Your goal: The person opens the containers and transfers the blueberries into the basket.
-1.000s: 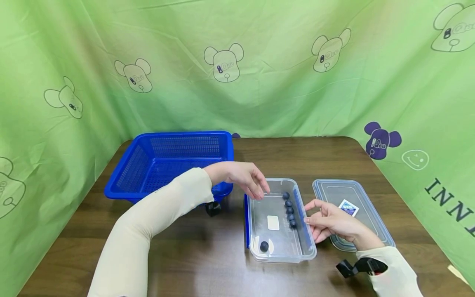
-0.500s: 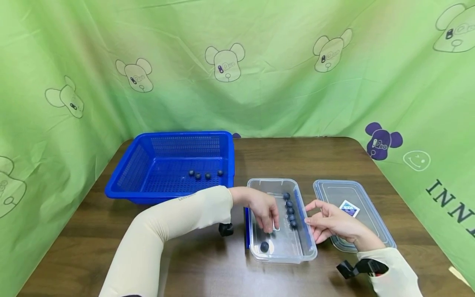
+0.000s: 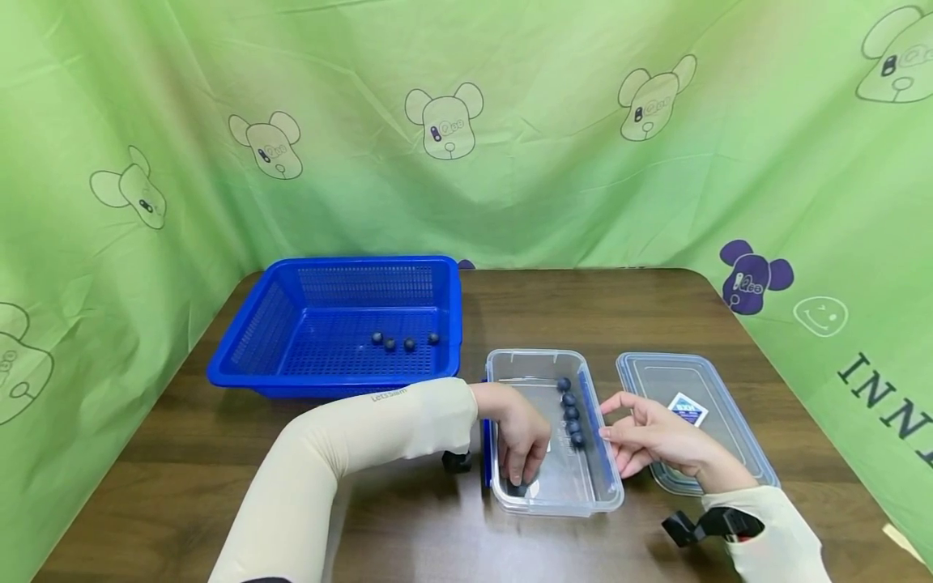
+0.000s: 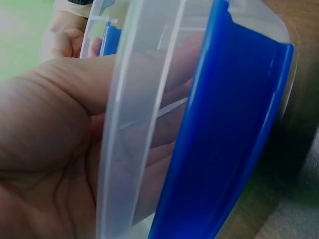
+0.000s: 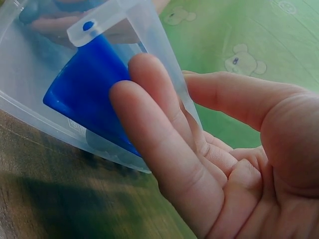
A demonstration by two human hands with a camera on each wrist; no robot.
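Observation:
A clear plastic food container (image 3: 564, 508) with blue side clips stands on the table, holding a row of blueberries (image 3: 572, 412) along its right side. My left hand (image 3: 521, 433) reaches inside, and its fingertips pinch a blueberry (image 3: 517, 490) near the front left corner, mostly covered by the fingers. In the left wrist view the fingers show only through the clear wall, behind a blue clip (image 4: 224, 114). At the container's right wall, my right hand (image 3: 652, 437) touches the outside with thumb and fairly straight fingers; in the right wrist view two fingers lie against the clip (image 5: 92, 82).
A blue perforated basket (image 3: 255, 324) stands at the back left, with several blueberries (image 3: 410, 345) on its floor. Right of the container lies its clear lid (image 3: 703, 389) with a square label. Green printed cloth (image 3: 539, 186) hangs behind the table (image 3: 401, 534).
My left hand has moved from above the container's back left edge down to the single blueberry at the front left. The right hand has stayed at the right wall.

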